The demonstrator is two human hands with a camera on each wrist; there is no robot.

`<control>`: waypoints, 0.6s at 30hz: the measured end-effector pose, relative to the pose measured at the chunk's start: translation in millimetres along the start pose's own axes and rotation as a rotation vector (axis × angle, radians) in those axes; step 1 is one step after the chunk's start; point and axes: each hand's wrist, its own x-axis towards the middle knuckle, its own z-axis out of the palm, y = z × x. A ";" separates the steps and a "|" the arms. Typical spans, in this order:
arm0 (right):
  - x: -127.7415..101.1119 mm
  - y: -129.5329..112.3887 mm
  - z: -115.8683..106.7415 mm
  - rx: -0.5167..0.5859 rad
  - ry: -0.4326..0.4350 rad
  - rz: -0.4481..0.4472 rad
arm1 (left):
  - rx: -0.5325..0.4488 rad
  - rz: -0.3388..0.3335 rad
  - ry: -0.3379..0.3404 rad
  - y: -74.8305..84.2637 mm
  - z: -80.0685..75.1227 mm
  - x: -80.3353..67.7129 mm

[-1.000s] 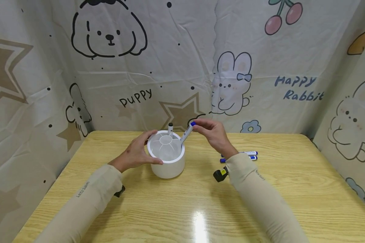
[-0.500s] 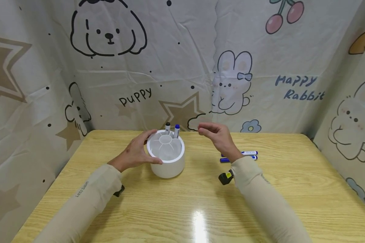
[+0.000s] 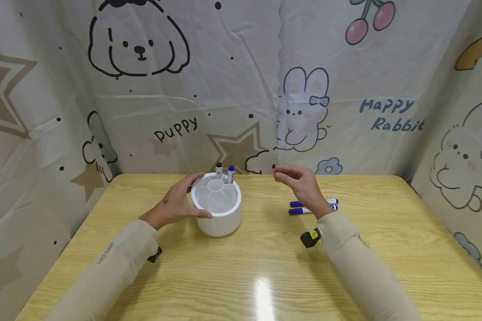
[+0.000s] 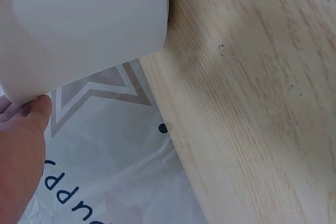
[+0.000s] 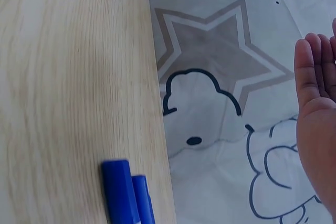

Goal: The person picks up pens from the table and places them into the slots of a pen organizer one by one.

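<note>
The pale printed cloth backdrop (image 3: 241,89) behind the light wooden table (image 3: 265,258) carries readable words: "Puppy" in black beside a brown star, and "Happy Rabbit" in dark blue at the right. The left sleeve (image 3: 104,263) bears small dark lettering that is too small to read surely.

The left hand (image 3: 176,203) holds the round white plastic pen holder (image 3: 217,209) — fingers curved along its far-left rim, thumb on the near side; the left wrist view shows a fingertip (image 4: 37,111) against the holder's wall. The holder stands upright, left of the table's centre and nearer the back edge, with spoke-like dividers and a small ring in the middle. Two markers stand in its rear compartments, close side by side: a black-capped marker (image 3: 219,170) and a blue-capped marker (image 3: 230,174).

The right hand (image 3: 301,185) hangs in the air to the right of the holder, apart from it, empty, fingers loosely bent and not closed on anything. Just under and behind its wrist two white markers with blue caps (image 3: 311,206) lie side by side on the table, caps pointing left; the right wrist view shows those caps (image 5: 123,192) near the table's back edge.

Bare wood lies between holder and lying markers, and the whole near half of the table is open — a glare spot sits there.
</note>
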 end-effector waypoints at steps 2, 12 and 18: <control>-1.9 1.4 -4.3 -0.015 0.010 0.009 | 0.000 -0.001 0.001 0.0 0.1 -0.3; -11.8 6.5 -24.8 -0.077 0.043 0.007 | -0.005 0.011 0.004 -1.8 0.7 -0.9; -16.9 9.9 -35.8 -0.088 0.071 -0.001 | 0.009 0.021 0.013 -1.2 1.1 -1.3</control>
